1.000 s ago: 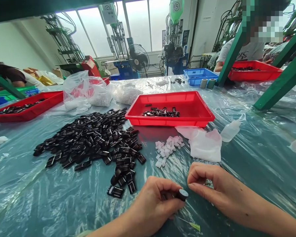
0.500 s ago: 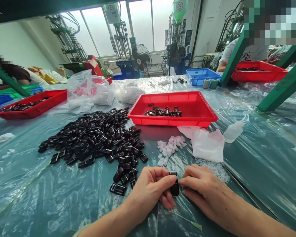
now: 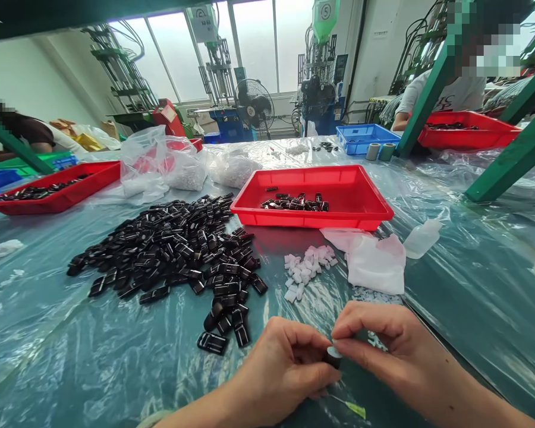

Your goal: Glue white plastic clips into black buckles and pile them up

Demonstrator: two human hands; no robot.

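Low in the view, my left hand (image 3: 289, 362) grips a small black plastic casing (image 3: 334, 362) between thumb and fingers. A pale, rounded patch shows on the casing's upper end. My right hand (image 3: 387, 342) is closed in a pinch, thumb and forefinger tips touching the casing at that pale patch. Whatever sits between those fingertips is hidden. To the left spreads a large pile of similar black casings (image 3: 173, 244). Small white pieces (image 3: 305, 270) lie heaped beyond my hands, and tiny clear pieces (image 3: 377, 294) are partly behind my right hand.
A red tray (image 3: 312, 219) with some black casings stands ahead. Beside it lie a white cloth-like bag (image 3: 374, 264) and a translucent piece (image 3: 422, 238). A thin needle-like item with a yellow-green end (image 3: 355, 409) lies near my wrists. Other people sit at far left and right.
My left hand has turned the black casing so its end with the pale patch faces up. My right hand has closed in, its fingertips now touching the casing.
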